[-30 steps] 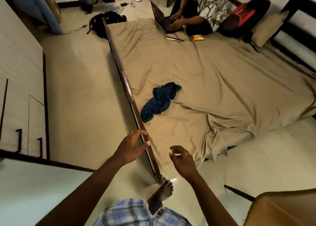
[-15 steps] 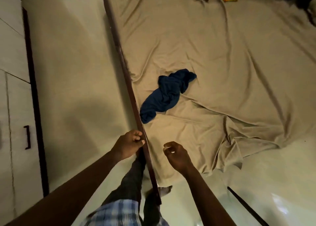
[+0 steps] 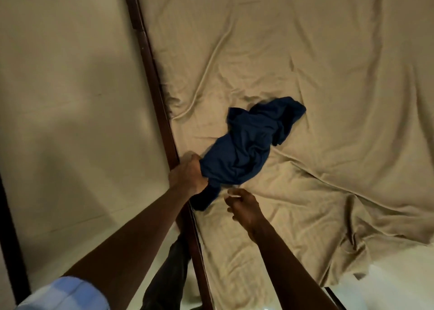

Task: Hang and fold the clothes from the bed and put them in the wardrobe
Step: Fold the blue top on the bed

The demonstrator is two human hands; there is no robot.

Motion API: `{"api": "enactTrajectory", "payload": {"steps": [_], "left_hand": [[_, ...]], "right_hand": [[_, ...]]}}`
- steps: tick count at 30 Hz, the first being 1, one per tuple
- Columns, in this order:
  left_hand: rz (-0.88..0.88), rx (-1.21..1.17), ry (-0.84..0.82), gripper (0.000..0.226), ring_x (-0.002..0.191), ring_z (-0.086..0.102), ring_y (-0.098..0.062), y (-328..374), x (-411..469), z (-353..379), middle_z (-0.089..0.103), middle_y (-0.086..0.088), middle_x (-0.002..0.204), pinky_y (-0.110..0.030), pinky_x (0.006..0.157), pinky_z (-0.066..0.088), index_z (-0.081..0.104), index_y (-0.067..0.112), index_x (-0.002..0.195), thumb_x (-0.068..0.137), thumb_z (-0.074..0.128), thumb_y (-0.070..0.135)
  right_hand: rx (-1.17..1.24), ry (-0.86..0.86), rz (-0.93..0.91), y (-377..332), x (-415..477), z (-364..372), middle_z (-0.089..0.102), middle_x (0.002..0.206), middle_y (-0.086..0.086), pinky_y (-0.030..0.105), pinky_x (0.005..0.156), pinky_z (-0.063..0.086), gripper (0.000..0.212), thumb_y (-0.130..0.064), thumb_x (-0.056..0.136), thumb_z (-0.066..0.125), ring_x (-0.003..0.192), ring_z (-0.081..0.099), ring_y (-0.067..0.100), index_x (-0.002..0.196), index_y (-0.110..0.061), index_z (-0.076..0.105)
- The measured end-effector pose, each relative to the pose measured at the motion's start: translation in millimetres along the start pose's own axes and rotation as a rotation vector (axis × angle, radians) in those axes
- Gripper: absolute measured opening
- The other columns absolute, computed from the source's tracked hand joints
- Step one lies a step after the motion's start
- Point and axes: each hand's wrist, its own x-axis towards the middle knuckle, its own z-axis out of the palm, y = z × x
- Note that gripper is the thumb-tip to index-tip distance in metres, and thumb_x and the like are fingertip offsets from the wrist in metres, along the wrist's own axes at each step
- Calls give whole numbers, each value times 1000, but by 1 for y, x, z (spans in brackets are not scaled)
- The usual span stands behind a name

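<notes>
A crumpled dark blue garment lies on the bed's tan sheet, close to the bed's left side. My left hand grips the garment's near end, right beside the dark wooden bed rail. My right hand hovers just below the garment with fingers loosely curled, holding nothing and a small gap away from the cloth.
Pale floor runs along the left of the rail. A dark strip at the far left edge marks the wardrobe's base. The sheet is rumpled and bunched toward the bed's near right corner. My leg stands against the rail.
I have leaned in over the bed. My left hand moved forward from the rail and took hold of the blue garment's near end. My right hand came up close beside it.
</notes>
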Motion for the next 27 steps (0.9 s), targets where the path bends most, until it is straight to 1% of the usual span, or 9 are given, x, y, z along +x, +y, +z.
{"api": "enactTrajectory", "payload": {"steps": [2, 4, 7, 11, 15, 19, 23, 25, 27], "left_hand": [[-67, -315, -144, 32, 103, 71, -27, -1, 9, -2, 73, 1, 107, -39, 91, 58, 68, 24, 114, 86, 79, 37], [-69, -687, -278, 17, 104, 74, -25, 6, 2, -11, 79, -2, 101, -40, 94, 60, 76, 19, 102, 87, 83, 20], [-25, -1002, -354, 20, 100, 76, -24, 21, -29, -41, 79, -9, 105, -41, 89, 62, 75, 9, 111, 92, 77, 16], [30, -1245, -267, 24, 96, 75, -26, 33, -57, -80, 77, -17, 112, -41, 85, 63, 72, 5, 116, 96, 71, 20], [96, -1341, -119, 20, 93, 73, -27, 53, -96, -110, 76, -17, 104, -37, 81, 63, 71, 13, 89, 85, 77, 31], [278, -1265, 27, 17, 81, 70, -16, 90, -172, -126, 76, -6, 87, -27, 69, 59, 68, 14, 83, 96, 70, 24], [518, -1098, 191, 31, 61, 57, -16, 123, -281, -126, 60, -1, 66, -25, 57, 48, 57, 1, 80, 105, 60, 19], [612, -1029, 266, 41, 65, 49, -27, 137, -331, -124, 54, -12, 75, -29, 57, 44, 51, -7, 85, 104, 62, 28], [685, -1018, 370, 45, 83, 62, -27, 150, -382, -122, 64, -15, 101, -26, 68, 53, 58, -10, 96, 99, 65, 35]], "right_hand": [[65, -65, -45, -13, 5, 2, 66, 122, 4, 25, 79, 54, 49, -21, 91, 78, 110, 64, 20, 133, -18, 53], [81, -80, -198, -26, 2, 5, 60, 123, -1, 15, 73, 52, 66, -12, 84, 85, 111, 62, 15, 134, -20, 43], [106, -20, -351, -38, -11, 6, 65, 125, -1, 32, 88, 61, 77, -31, 69, 89, 111, 66, 14, 135, -27, 50], [222, 85, -484, -61, -42, -11, 78, 101, 1, 44, 90, 61, 31, -29, 81, 78, 96, 74, 18, 111, -21, 74], [290, 71, -624, -90, -95, -40, 79, 92, 7, 39, 80, 62, 6, -12, 94, 75, 89, 75, 23, 100, -11, 77], [399, -5, -790, -97, -170, -78, 75, 97, 19, 34, 81, 61, 10, -5, 90, 74, 89, 72, 25, 100, -6, 75], [538, -42, -924, -79, -254, -132, 70, 87, 13, 35, 74, 58, 14, -6, 81, 64, 81, 67, 23, 95, -3, 69], [526, -73, -1004, -70, -296, -155, 61, 75, 2, 31, 67, 51, 5, -6, 79, 58, 70, 58, 15, 80, -10, 61], [500, -77, -1077, -62, -345, -180, 51, 68, -2, 28, 62, 44, 12, -6, 79, 55, 65, 48, 12, 72, -15, 51]]}}
